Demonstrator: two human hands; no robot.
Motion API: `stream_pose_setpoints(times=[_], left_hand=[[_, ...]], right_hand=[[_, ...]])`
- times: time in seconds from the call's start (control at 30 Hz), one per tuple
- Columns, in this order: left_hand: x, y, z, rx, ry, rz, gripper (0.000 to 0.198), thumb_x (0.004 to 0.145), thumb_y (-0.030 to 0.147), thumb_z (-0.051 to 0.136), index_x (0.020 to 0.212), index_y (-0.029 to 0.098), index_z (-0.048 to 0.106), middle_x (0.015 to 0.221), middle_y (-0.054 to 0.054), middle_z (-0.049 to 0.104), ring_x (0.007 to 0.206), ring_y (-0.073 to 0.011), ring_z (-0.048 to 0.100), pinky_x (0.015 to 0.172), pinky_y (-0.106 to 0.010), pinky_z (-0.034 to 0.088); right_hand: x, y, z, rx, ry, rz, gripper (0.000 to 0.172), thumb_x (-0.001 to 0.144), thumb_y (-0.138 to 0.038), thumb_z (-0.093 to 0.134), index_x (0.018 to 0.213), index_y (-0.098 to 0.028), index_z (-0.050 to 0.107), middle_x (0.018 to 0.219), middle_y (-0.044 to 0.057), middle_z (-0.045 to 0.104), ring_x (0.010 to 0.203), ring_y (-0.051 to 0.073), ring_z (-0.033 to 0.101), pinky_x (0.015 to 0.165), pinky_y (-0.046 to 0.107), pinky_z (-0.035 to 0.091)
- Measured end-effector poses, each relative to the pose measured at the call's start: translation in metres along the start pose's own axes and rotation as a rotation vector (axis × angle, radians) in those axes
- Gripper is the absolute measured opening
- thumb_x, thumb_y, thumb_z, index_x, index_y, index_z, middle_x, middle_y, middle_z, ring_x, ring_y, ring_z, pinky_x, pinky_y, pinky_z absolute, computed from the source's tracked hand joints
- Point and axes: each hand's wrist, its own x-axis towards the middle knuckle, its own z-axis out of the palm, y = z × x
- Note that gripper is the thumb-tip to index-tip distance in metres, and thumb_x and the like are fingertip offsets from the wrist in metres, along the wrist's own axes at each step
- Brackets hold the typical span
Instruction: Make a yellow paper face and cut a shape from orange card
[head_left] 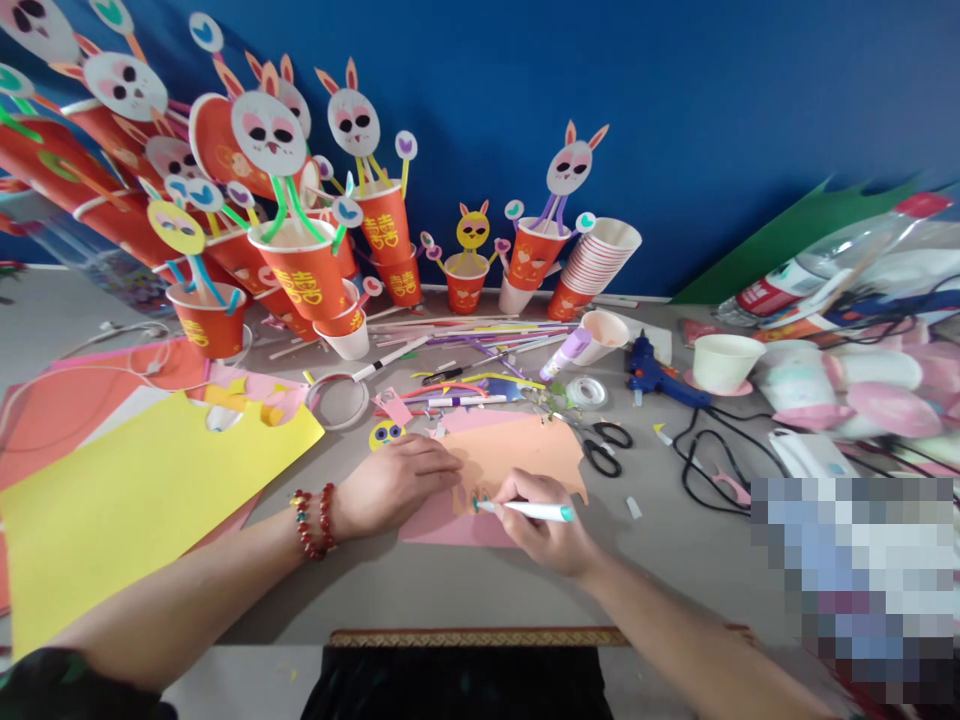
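My right hand (546, 520) grips a white marker (529, 510) with a teal end, its tip on a small peach cutout (463, 500) that bears teal marks. Under it lie a pink sheet (427, 524) and a larger peach sheet (525, 448) with a ragged right edge. My left hand (397, 480), with red beads at the wrist, rests flat on the left part of the papers, fingers stretched out. Just above that hand is a yellow round face (384, 434) with big eyes. Black-handled scissors (606, 448) lie right of the peach sheet.
Red cups (300, 275) with rabbit-face figures line the back. Yellow paper (135, 500) covers the left side. Behind my hands are a tape roll (587, 392), a magnifier-like ring (339, 400) and straws. A blue glue gun (660, 375), black cable and white cup (726, 362) stand right.
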Motion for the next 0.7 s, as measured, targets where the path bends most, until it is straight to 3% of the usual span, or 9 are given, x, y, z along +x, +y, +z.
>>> stream_pose_setpoints(times=[0.7], left_hand=[[0.0007, 0.0002, -0.0002, -0.003, -0.002, -0.006, 0.029, 0.096, 0.012, 0.042, 0.111, 0.018, 0.066, 0.119, -0.009, 0.07, 0.11, -0.0224, 0.061, 0.095, -0.039, 0.048]], right_hand=[[0.0015, -0.002, 0.0001, -0.004, 0.003, -0.017, 0.015, 0.083, -0.016, 0.051, 0.07, -0.021, 0.049, 0.055, -0.005, 0.05, 0.048, 0.01, 0.043, 0.05, 0.022, 0.032]])
